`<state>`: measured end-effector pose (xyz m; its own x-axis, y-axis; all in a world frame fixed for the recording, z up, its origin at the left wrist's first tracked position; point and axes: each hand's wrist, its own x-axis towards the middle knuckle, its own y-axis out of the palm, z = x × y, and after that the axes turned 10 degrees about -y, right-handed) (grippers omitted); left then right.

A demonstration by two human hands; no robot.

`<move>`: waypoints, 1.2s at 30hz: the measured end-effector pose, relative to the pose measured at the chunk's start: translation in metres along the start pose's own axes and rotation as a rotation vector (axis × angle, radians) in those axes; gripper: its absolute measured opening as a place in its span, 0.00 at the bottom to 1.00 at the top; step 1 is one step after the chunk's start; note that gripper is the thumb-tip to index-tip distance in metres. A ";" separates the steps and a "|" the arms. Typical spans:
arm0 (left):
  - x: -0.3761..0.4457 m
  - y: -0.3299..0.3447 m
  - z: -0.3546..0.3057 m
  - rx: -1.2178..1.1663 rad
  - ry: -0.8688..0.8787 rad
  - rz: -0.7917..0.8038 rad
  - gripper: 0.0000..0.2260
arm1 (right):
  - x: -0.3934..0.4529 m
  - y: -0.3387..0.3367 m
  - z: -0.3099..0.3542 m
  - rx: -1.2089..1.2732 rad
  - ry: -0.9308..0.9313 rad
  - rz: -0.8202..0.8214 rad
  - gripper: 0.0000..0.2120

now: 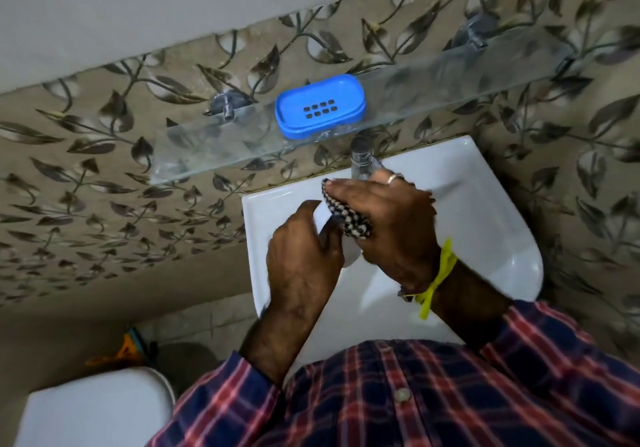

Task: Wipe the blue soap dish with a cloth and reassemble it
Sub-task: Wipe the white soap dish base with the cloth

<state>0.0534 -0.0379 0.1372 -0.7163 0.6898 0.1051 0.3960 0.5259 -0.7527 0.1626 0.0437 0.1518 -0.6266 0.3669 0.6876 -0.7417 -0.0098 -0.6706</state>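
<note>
The blue soap dish (320, 107) sits assembled on a glass shelf (207, 148), its slotted drain tray facing up with nothing on it. Below it, over the white sink (485, 221), both of my hands are close together. My right hand (391, 228) grips a black-and-white checkered cloth (349, 224) bunched under its fingers. My left hand (301, 256) curls round a white rounded object (349, 257), possibly a bar of soap, mostly hidden by both hands. The cloth presses against this object. Neither hand touches the dish.
A chrome tap (362, 159) stands at the back of the sink, just beyond my right fingers. Leaf-patterned tiles cover the wall behind the shelf. A white toilet cistern (97, 408) is at the lower left, and orange items (128, 346) lie on the floor beside it.
</note>
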 end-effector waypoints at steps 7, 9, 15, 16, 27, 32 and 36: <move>0.010 -0.009 -0.002 -0.184 -0.015 -0.071 0.04 | -0.010 0.001 -0.001 0.129 0.189 -0.087 0.18; 0.005 -0.003 0.001 -0.177 -0.061 -0.034 0.07 | -0.013 0.003 0.001 0.121 0.265 -0.058 0.17; 0.005 -0.004 0.007 -0.372 -0.105 -0.046 0.07 | -0.014 0.008 0.003 0.140 0.107 -0.145 0.15; 0.004 -0.003 0.006 -0.406 -0.122 -0.040 0.08 | -0.017 0.007 -0.002 0.114 0.150 -0.140 0.16; 0.018 -0.023 -0.011 0.063 -0.087 -0.024 0.09 | 0.005 0.014 0.003 -0.055 -0.037 -0.102 0.11; 0.017 -0.036 -0.003 -0.104 0.043 -0.080 0.05 | -0.006 0.009 -0.009 -0.005 -0.027 -0.117 0.12; 0.011 -0.027 0.003 -0.128 0.021 -0.040 0.02 | -0.015 0.008 -0.012 -0.020 0.109 -0.072 0.15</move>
<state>0.0335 -0.0463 0.1564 -0.7213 0.6766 0.1482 0.4382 0.6115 -0.6588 0.1687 0.0490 0.1325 -0.5411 0.4648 0.7008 -0.7785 0.0383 -0.6264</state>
